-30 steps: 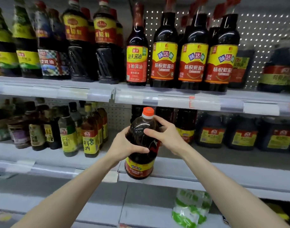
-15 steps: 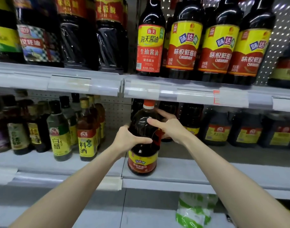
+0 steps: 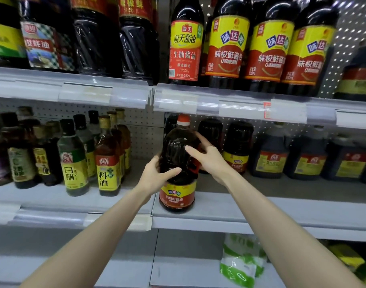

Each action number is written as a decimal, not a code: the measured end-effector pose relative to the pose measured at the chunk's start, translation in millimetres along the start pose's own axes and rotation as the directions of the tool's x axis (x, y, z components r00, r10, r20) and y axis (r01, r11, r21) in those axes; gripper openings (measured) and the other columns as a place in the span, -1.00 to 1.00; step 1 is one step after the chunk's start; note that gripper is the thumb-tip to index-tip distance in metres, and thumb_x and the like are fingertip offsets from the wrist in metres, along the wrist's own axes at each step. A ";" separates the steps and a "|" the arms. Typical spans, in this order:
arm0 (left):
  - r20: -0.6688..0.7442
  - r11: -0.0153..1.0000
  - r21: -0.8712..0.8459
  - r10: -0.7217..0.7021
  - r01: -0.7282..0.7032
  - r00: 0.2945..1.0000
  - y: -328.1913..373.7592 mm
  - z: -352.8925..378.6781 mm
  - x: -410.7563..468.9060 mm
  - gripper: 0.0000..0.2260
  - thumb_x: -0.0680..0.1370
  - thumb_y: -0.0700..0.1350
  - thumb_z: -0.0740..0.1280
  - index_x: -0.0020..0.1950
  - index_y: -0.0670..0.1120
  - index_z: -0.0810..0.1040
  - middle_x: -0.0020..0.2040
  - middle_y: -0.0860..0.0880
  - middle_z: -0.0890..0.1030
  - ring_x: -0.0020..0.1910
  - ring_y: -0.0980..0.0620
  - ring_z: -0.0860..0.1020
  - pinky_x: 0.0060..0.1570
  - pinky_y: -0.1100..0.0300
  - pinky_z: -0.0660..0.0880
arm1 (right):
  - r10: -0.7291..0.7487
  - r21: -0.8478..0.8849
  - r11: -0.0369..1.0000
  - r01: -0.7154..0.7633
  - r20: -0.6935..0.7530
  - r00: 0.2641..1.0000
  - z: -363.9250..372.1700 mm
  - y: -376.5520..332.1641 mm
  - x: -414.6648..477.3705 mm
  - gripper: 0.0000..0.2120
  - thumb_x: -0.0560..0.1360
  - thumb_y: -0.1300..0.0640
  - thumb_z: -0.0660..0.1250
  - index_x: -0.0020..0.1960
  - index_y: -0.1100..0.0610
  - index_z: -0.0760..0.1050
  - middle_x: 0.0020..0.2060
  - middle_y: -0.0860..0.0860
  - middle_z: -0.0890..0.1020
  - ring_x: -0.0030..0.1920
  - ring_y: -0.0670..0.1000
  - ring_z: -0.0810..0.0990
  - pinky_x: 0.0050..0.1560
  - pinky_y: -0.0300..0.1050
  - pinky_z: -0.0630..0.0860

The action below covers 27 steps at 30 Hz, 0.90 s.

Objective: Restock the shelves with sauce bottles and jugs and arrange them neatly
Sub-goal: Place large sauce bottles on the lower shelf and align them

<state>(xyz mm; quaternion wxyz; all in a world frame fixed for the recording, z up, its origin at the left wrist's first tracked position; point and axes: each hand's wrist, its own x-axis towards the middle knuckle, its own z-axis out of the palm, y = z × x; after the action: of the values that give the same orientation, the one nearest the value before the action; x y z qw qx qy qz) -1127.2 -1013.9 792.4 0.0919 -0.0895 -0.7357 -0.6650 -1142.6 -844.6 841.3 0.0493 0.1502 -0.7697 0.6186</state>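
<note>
Gripping a dark sauce jug low on its body with the left hand, wrapping the thumb across the front and tucking the fingers out of sight behind. Laying the right hand against the jug's right shoulder with fingers spread and nearly straight, touching rather than clasping, and covering whatever lies under the palm. Keeping the two hands apart, one on each side.

Standing the jug upright at the front edge of the middle shelf, turning its red-and-yellow label outward and bringing the orange-and-white cap close under the price rail above.

Blocking most of two matching dark jugs just behind and to the right. Blurring toward the right edge into a row of squat handled jugs, labels too soft to read. Crowding the left with glass bottles, the rear ones only partly showing. Cropping the necks off the tall soy bottles overhead. Showing, on the shelf below, part of a green-and-white bag, print unreadable.
</note>
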 end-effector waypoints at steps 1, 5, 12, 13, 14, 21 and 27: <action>0.002 1.000 -0.012 0.002 -0.001 1.000 -2.0 0.0 -3.5 -0.55 0.44 -0.20 0.48 0.25 0.02 0.41 0.01 0.21 0.53 0.03 0.23 0.52 -0.07 0.41 0.46 | 0.008 0.004 1.000 -0.008 -0.003 1.000 -0.4 4.0 -4.9 -0.41 0.56 0.02 0.33 0.52 -0.14 0.17 0.41 -0.06 0.41 0.39 -0.01 0.38 0.38 0.07 0.38; -0.018 0.999 -0.049 -0.010 0.009 1.000 -11.6 -0.1 -15.0 -0.53 0.50 -0.24 0.42 0.38 -0.08 0.40 0.02 0.18 0.53 -0.01 0.29 0.51 0.01 0.29 0.49 | 0.111 0.038 0.993 -0.111 0.016 0.994 1.6 21.0 -22.9 -0.42 0.61 0.00 0.24 0.54 -0.13 0.08 0.46 -0.08 0.33 0.40 0.00 0.34 0.18 0.00 0.39; 0.033 0.992 -0.112 -0.060 0.063 0.998 -20.1 3.8 -23.5 -0.57 0.58 -0.12 0.31 0.41 0.12 0.31 0.14 0.08 0.53 -0.02 0.20 0.53 -0.11 0.18 0.53 | 0.246 0.115 0.963 -0.245 0.003 0.969 18.4 56.2 -29.5 -0.50 0.62 -0.05 0.20 0.51 -0.20 0.12 0.46 -0.07 0.34 0.41 0.13 0.37 0.21 0.42 0.42; 0.036 0.991 -0.120 -0.061 0.065 0.997 -21.4 4.3 -23.8 -0.59 0.59 -0.12 0.31 0.40 0.13 0.33 0.13 0.07 0.54 -0.03 0.21 0.54 -0.16 0.20 0.52 | 0.240 0.118 0.964 -0.238 -0.003 0.971 20.3 59.7 -28.9 -0.50 0.62 -0.03 0.20 0.51 -0.21 0.11 0.47 -0.07 0.33 0.41 0.13 0.36 0.20 0.43 0.43; 0.037 0.990 -0.124 -0.059 0.063 0.998 -22.8 4.4 -23.9 -0.62 0.59 -0.12 0.30 0.37 0.15 0.34 0.11 0.08 0.56 -0.05 0.22 0.54 -0.19 0.22 0.52 | 0.234 0.114 0.966 -0.232 -0.007 0.972 21.5 62.4 -28.6 -0.49 0.63 -0.02 0.20 0.51 -0.22 0.10 0.47 -0.07 0.32 0.42 0.13 0.35 0.19 0.44 0.43; 0.004 0.994 -0.104 -0.040 0.040 0.999 -29.5 5.9 -17.9 -0.70 0.59 -0.13 0.30 0.24 0.18 0.36 0.00 0.13 0.57 -0.07 0.21 0.55 -0.19 0.21 0.53 | 0.245 0.098 0.966 -0.241 -0.028 0.969 19.1 70.0 -22.8 -0.48 0.64 0.04 0.18 0.54 -0.16 0.09 0.49 -0.03 0.30 0.45 0.14 0.31 0.21 0.40 0.43; -0.011 0.995 -0.076 -0.070 0.069 0.997 -31.4 5.6 -5.7 -0.60 0.58 -0.10 0.31 0.42 0.01 0.37 -0.01 0.10 0.57 -0.07 0.18 0.56 -0.16 0.18 0.55 | 0.241 0.107 0.966 -0.234 -0.048 0.969 20.1 73.1 -10.7 -0.44 0.64 0.06 0.18 0.54 -0.23 0.03 0.47 -0.04 0.32 0.43 0.16 0.33 0.21 0.41 0.42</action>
<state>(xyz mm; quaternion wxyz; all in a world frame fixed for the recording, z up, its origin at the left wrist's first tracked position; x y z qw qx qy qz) -1129.7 -1011.5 760.2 0.0702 -0.0624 -0.7122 -0.6956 -1151.5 -848.4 765.3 -0.0095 0.0404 -0.7482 0.6621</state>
